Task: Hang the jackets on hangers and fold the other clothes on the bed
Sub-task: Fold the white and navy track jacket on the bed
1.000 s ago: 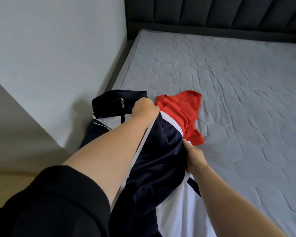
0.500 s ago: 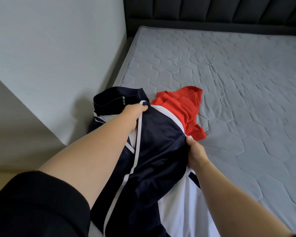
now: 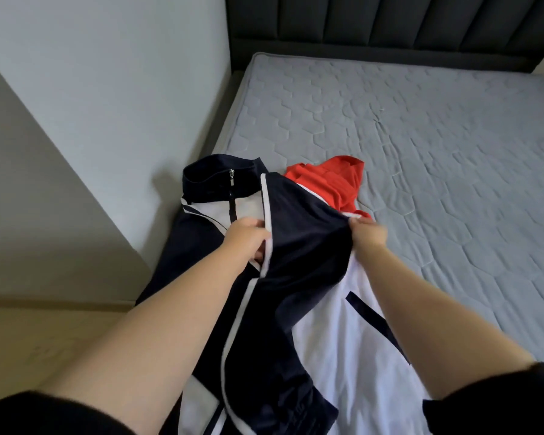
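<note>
Navy-and-white jacket [image 3: 299, 246] — red garment [image 3: 330, 180] — grey mattress [image 3: 437, 152].

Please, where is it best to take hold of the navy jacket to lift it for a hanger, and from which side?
Likely the collar: it stands up, zipped shut, at the far end of the jacket, with nothing over it. Come from above and from the left, since the red garment lies tucked against the jacket's right side.
</note>
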Action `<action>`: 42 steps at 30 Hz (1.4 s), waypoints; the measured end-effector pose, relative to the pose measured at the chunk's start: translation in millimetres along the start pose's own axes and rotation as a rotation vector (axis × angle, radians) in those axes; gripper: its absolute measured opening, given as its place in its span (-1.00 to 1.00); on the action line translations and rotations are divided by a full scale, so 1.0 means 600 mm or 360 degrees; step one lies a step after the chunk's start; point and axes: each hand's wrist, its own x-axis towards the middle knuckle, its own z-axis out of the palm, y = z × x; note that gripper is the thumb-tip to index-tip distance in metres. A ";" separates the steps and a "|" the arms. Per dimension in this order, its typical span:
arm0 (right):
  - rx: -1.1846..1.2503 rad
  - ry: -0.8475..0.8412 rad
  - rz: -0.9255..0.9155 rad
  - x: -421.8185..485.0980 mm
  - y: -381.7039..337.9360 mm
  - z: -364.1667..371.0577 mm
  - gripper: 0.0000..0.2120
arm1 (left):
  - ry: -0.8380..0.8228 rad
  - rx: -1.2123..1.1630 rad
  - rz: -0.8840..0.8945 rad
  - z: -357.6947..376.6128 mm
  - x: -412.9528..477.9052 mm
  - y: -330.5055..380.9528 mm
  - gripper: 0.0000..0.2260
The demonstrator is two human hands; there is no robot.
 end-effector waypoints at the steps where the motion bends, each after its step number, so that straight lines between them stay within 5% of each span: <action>1: -0.0017 0.0129 -0.0079 0.003 -0.011 -0.012 -0.82 | -0.0035 0.0085 0.0000 -0.004 -0.012 -0.011 -0.74; 5: -0.0394 0.0065 -0.0113 -0.013 -0.012 -0.044 -0.60 | -0.0061 0.0576 0.0104 -0.019 -0.051 -0.062 -0.80; 10: -0.0640 -0.0004 -0.0695 -0.116 0.012 -0.064 -0.79 | -0.0084 0.0597 0.0000 -0.023 -0.110 -0.105 -0.76; 14: -0.1039 -0.0721 -0.1056 -0.198 0.031 -0.072 -0.85 | -0.0069 0.0772 0.0000 -0.022 -0.153 -0.114 -0.71; 18: -0.2120 -0.1043 -0.0830 -0.232 0.041 -0.103 -0.74 | 0.0002 0.0417 -0.0173 -0.016 -0.194 -0.115 -0.80; 24: -0.1820 -0.1017 -0.1200 -0.303 0.049 -0.147 -0.33 | -0.0129 0.0260 -0.0460 -0.021 -0.264 -0.149 -0.62; 28: -0.1918 -0.1071 -0.1713 -0.346 0.080 -0.165 -0.16 | -0.0383 0.0084 -0.0666 -0.028 -0.308 -0.197 -0.75; 34: -0.1916 -0.0870 -0.2368 -0.401 0.124 -0.172 -0.15 | -0.0417 -0.0774 -0.0792 -0.042 -0.348 -0.273 -0.83; 36: -0.1994 -0.0932 -0.2519 -0.413 0.137 -0.174 -0.15 | -0.0507 -0.0782 -0.0807 -0.047 -0.353 -0.277 -0.78; 40: -0.1972 -0.0948 -0.2559 -0.418 0.153 -0.175 -0.50 | -0.0522 -0.0787 -0.0804 -0.058 -0.351 -0.269 -0.79; 42: -0.1980 -0.0980 -0.2480 -0.423 0.159 -0.180 -0.47 | -0.0450 -0.0723 -0.0756 -0.058 -0.348 -0.270 -0.80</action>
